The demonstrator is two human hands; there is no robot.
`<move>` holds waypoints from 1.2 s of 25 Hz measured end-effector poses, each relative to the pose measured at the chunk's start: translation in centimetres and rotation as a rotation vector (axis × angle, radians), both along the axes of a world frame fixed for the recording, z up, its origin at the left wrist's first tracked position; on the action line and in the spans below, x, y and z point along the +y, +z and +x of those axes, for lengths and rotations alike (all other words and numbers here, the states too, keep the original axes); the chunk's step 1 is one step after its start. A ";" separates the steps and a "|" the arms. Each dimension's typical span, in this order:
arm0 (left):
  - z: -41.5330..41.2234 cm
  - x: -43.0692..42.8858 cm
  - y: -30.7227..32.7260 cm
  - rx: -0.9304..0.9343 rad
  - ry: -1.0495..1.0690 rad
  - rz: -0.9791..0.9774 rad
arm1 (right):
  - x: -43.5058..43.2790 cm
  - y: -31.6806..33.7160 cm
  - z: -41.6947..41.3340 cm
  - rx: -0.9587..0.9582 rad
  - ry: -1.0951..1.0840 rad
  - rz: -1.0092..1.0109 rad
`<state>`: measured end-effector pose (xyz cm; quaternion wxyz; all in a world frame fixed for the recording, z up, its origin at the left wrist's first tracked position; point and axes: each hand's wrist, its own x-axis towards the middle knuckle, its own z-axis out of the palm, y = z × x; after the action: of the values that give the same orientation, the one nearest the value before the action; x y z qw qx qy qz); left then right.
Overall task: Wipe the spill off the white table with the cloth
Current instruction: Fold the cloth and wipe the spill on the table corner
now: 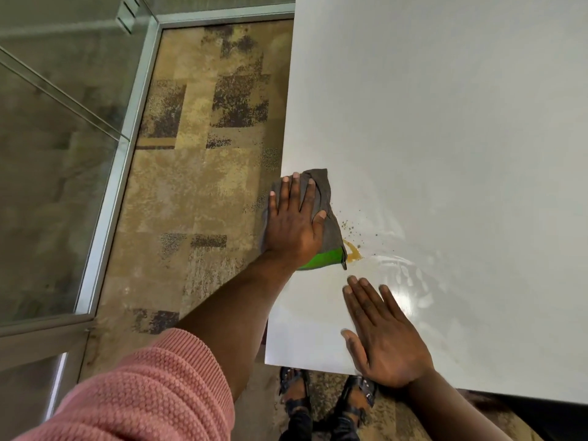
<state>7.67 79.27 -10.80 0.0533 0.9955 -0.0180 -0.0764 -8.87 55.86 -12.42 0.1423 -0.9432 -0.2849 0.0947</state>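
Two hands flat: my left hand [294, 222] presses the cloth [327, 218], right hand [381, 335] empty; I might smear the spill [352, 251] off the counter [445, 122] edge.

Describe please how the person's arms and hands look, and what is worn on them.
Both hands, the left hand and the right hand, are bare, with no gloves, rings or watch visible. The left arm has a pink knitted sleeve pushed up above the forearm. The right forearm shows no sleeve.
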 end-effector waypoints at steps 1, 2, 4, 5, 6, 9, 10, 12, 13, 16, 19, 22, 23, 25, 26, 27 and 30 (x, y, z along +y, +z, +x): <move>0.5 -0.1 0.0 0.000 0.005 0.002 | 0.0 0.0 -0.1 0.000 0.000 0.006; 0.8 -0.2 0.0 -0.005 0.008 0.003 | 0.0 0.1 -0.1 0.001 0.000 0.007; 0.9 -0.4 0.2 -0.007 0.015 0.005 | 0.0 0.4 -0.1 0.004 0.006 -0.004; 0.6 -0.5 0.3 -0.005 0.019 0.005 | 0.0 0.6 -0.1 0.006 0.009 -0.008; 0.1 -0.5 0.4 -0.006 0.025 0.005 | 0.1 0.8 0.0 0.007 0.013 -0.006; -3.3 -0.5 0.5 -0.020 0.032 0.008 | 0.4 1.0 0.0 0.006 0.019 0.016; -4.9 -0.5 0.5 -0.024 0.030 0.005 | 0.5 1.0 -0.1 -0.001 0.022 0.025; -8.6 -0.9 0.4 -0.039 0.016 -0.017 | 0.4 1.0 -0.3 -0.013 0.028 0.053; -10.5 -1.2 0.4 -0.041 0.005 -0.029 | 0.2 1.1 -0.4 -0.013 0.030 0.070; -15.5 -3.0 0.3 0.007 -0.027 -0.043 | -0.2 1.7 -0.6 -0.013 0.012 0.127; -19.2 -5.8 0.2 0.029 -0.060 -0.009 | -0.4 2.3 -0.6 -0.009 -0.067 0.178; -20.8 -9.0 -0.1 0.067 -0.117 -0.007 | -1.1 2.7 -1.3 0.009 -0.179 0.215; -20.7 -10.0 -0.1 0.070 -0.134 -0.012 | -1.3 2.8 -1.8 0.012 -0.205 0.230; -19.9 -11.9 0.0 0.081 -0.167 -0.024 | -2.2 2.9 -3.2 0.020 -0.267 0.258; -19.4 -12.6 0.2 0.087 -0.179 -0.031 | -2.5 3.0 -3.7 0.031 -0.311 0.267; -19.0 -13.0 0.3 0.083 -0.181 -0.062 | -2.7 3.1 -3.9 0.041 -0.366 0.274; -18.4 -11.9 1.7 0.076 -0.117 -0.418 | -2.6 3.6 -3.6 0.049 -0.460 0.264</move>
<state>-10.69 67.35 -9.14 0.2547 0.9564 -0.0889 -0.1116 -12.49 53.26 -8.78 0.2889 -0.9538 -0.0696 0.0447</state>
